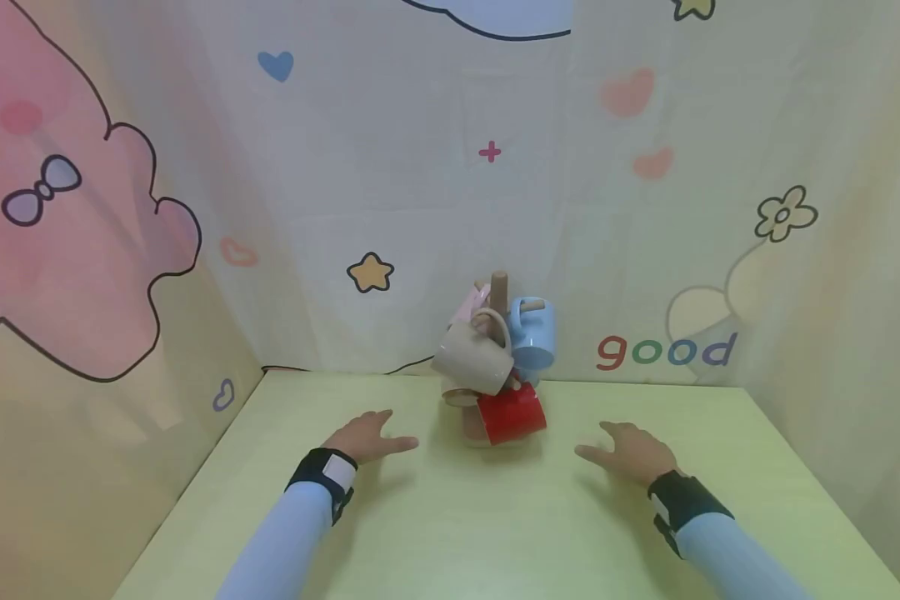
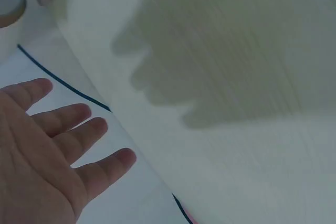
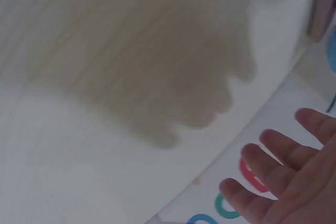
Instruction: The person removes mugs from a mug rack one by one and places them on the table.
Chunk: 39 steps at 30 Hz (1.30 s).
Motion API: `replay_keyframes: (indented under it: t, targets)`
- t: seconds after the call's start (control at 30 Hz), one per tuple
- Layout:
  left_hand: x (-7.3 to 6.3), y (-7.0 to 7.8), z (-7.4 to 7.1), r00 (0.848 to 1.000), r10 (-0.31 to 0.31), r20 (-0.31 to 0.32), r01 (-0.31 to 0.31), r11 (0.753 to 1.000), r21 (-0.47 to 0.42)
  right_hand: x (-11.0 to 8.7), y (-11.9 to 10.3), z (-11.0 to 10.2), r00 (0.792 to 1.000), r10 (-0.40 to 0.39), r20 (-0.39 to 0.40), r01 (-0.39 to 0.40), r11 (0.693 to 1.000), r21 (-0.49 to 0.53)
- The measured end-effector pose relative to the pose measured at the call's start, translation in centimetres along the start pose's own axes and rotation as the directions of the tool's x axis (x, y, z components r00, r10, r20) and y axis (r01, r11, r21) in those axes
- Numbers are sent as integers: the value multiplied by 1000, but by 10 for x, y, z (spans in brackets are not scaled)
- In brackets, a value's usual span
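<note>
A wooden mug tree [image 1: 499, 290] stands at the back middle of the table, hung with several mugs. A grey-beige mug [image 1: 471, 358] faces front left, a light blue mug [image 1: 534, 335] hangs at the right, and a red mug [image 1: 513, 413] hangs lowest, tilted. Behind the beige one, a pink mug [image 1: 471, 305] is partly hidden. My left hand [image 1: 363, 437] is held above the table left of the rack, fingers spread and holding nothing. To the right of the rack, my right hand [image 1: 633, 452] hovers likewise, its fingers [image 3: 268, 169] extended.
The pale wooden table [image 1: 450, 525] reaches back to a printed curtain [image 1: 420, 167] with hearts, stars and the word "good". A side curtain [image 1: 60, 333] borders the table's left. Both wrists wear black straps, and the hands cast shadows on the tabletop.
</note>
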<state>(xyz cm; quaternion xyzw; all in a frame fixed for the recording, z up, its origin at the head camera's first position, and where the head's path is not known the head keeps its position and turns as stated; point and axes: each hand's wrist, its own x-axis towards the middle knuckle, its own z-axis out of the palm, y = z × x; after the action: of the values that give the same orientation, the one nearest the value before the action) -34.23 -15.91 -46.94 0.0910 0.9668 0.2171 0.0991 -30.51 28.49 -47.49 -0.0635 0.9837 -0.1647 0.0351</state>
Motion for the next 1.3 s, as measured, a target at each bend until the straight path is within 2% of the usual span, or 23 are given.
replay_keyframes:
  t: [0.3,0.57,0.73,1.0,1.3]
  targets:
    - [-15,12,-3,999,37,33,-34,995,-92,-14,-39,-11,993,40,113,-46,998,51]
    - [-31,19,1,998,44,45,-36,988,-151,-30,-61,-4,987,59,150,-67,997,47]
    - [-39,23,5,997,72,21,-67,979,-191,-38,-74,0,984,91,156,-102,993,66]
    - [-42,36,15,994,107,-16,-108,955,-275,-47,-89,3,984,119,130,-131,987,88]
    - [-38,64,16,989,119,-83,-141,925,-352,-55,-101,5,980,139,142,-153,984,94]
